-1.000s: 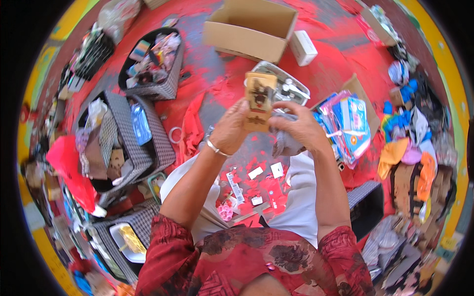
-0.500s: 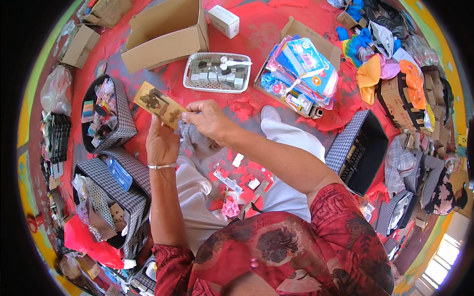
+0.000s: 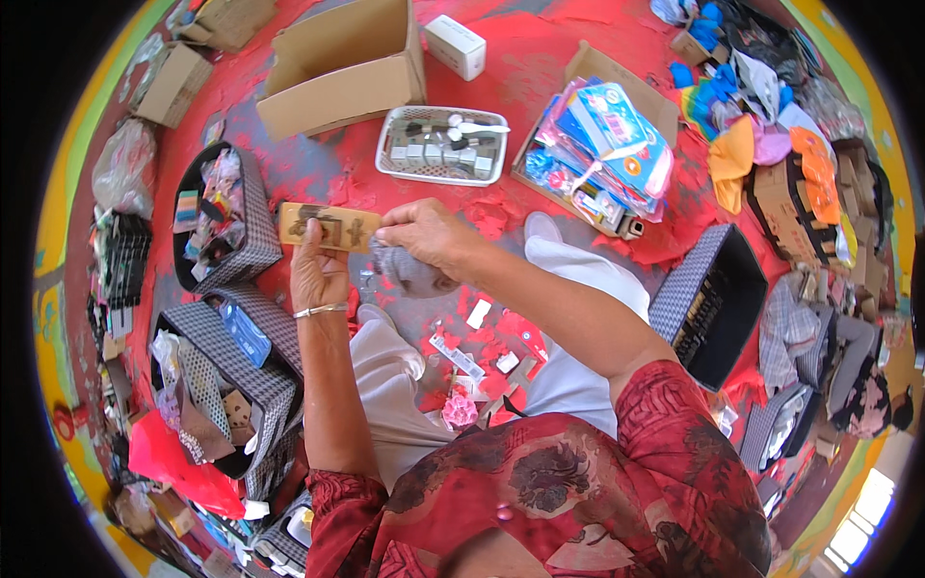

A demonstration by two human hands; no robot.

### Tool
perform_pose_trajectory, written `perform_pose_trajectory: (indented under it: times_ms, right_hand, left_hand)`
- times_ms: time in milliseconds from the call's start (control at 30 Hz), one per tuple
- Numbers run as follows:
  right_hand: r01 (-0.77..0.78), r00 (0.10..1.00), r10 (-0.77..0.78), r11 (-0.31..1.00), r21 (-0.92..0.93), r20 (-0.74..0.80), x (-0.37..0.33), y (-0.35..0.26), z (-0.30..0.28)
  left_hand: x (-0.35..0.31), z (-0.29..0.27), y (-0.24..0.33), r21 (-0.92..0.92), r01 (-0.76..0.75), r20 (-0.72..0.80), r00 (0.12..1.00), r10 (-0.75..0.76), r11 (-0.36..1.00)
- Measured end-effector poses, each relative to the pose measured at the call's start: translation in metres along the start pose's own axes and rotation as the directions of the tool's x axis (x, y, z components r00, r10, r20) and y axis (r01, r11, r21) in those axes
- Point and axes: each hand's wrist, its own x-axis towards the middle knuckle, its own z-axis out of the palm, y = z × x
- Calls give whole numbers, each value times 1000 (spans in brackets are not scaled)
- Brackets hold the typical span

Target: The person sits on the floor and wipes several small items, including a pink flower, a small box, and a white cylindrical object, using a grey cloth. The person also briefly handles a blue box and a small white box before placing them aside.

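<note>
My left hand (image 3: 318,275), a bracelet at its wrist, is closed on a flat, rectangular tan card-like piece (image 3: 358,227) with dark figures on its face. The thumb lies across that face. At the piece's right end, the fingers of my right hand (image 3: 424,231) are pinched together on the edge. Just below these fingers is a crumpled grey cloth (image 3: 393,268); whether the right hand also holds it, I cannot tell. Between my legs lie a pink flower (image 3: 460,411), a small white box (image 3: 507,362) and a white strip (image 3: 457,357).
Ahead stand a cardboard box (image 3: 337,101), a white basket (image 3: 439,179) of small items and a carton of colourful packets (image 3: 617,135). Checked fabric bins (image 3: 252,226) line the left; another bin (image 3: 689,275) lies tipped at right. Heaped bags and clothes ring the sides.
The tan piece has turned from slanting to nearly level, and my left thumb has come across its face. The right hand stays at its end. The whole view has shifted slightly.
</note>
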Motion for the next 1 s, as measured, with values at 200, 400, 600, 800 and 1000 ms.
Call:
perform_pose_trajectory:
  times_ms: [200, 400, 600, 800, 1000]
  right_hand:
    - [66, 994, -55, 990, 121, -90, 15, 9, 0]
    - [302, 897, -277, 953, 20, -345, 19, -35, -108]
    - [87, 759, -163, 985, -149, -631, -47, -38, -279]
    - [-227, 636, 345, 939, 260, -691, -111, 127, -360]
    - [-335, 500, 567, 824, 457, -655, -113, 242, -368]
  left_hand:
    - [-3, 13, -1, 48, 49, -55, 997, -46, 998]
    - [-8, 23, -2, 155, 197, 55, 977, -208, 968]
    - [-4, 15, -10, 118, 367, 116, 918, -380, 923]
    - [-3, 10, -15, 120, 407, 111, 901, -420, 905]
    - [-2, 17, -29, 211, 428, 68, 890, -450, 879]
